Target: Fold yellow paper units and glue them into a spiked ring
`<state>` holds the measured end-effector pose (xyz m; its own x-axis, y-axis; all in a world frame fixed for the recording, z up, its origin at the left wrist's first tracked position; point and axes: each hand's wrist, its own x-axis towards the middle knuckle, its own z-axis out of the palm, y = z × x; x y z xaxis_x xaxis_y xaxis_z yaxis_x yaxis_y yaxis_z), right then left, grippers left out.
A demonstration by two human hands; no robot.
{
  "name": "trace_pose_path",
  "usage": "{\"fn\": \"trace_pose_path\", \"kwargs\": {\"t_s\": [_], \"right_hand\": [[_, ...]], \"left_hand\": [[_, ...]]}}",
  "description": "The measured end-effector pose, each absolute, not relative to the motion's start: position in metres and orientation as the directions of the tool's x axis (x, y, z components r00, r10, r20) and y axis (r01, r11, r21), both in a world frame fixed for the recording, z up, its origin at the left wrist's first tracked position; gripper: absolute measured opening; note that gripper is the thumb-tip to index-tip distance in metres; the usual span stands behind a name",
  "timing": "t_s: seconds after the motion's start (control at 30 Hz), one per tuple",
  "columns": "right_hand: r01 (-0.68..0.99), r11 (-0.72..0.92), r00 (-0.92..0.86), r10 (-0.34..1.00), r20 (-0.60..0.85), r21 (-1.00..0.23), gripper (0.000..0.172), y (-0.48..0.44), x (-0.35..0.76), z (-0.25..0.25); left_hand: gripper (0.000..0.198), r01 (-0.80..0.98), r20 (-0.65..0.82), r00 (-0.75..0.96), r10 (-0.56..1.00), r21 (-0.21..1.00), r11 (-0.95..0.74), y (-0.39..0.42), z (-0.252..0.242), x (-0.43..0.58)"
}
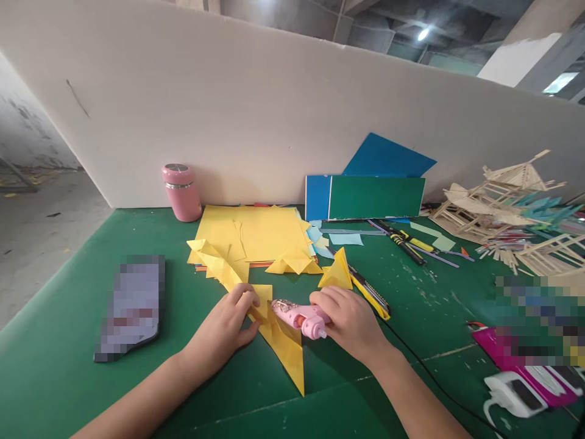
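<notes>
My right hand (350,317) is wrapped round the handle of a pink hot glue gun (304,318). The gun's tip points left and lies over a folded yellow paper piece (286,347). With its fingers pinched, my left hand (228,320) grips that paper near its middle. One pointed end of the paper reaches toward me, and a long folded strip (212,259) runs up and left from my fingers. Another folded yellow paper (337,269) stands just beyond my right hand. A stack of yellow paper sheets (260,231) lies behind both hands.
A pink flask (181,192) stands at the back left, and a blurred flat object (132,308) lies left. Yellow-black utility knives (372,296) lie right of centre. Wooden stick models (507,207), a white plug (514,393) and the gun's black cord (434,378) are at right.
</notes>
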<state>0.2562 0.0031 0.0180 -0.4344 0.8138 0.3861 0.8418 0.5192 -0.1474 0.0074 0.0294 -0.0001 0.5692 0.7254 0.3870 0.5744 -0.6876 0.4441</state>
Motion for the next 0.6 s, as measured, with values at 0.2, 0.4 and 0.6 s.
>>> {"fn": "trace_pose_path", "kwargs": {"t_s": [0.2,0.4,0.6], "right_hand": [[0.741,0.318,0.079,0.833,0.547,-0.592,0.025,0.009,0.268,0.013],[0.528,0.077,0.498,0.779,0.382,-0.846,0.043,0.025,0.307,0.012],[0.417,-0.186,0.599,0.792,0.115,-0.89,0.057,0.032,0.354,0.01]], "left_hand": [[0.02,0.604,0.404,0.508,0.761,0.464,-0.649,0.026,-0.002,0.008],[0.006,0.622,0.378,0.569,0.73,0.382,-0.683,0.027,-0.001,0.007],[0.008,0.629,0.361,0.593,0.72,0.351,-0.694,0.028,0.0,0.008]]}}
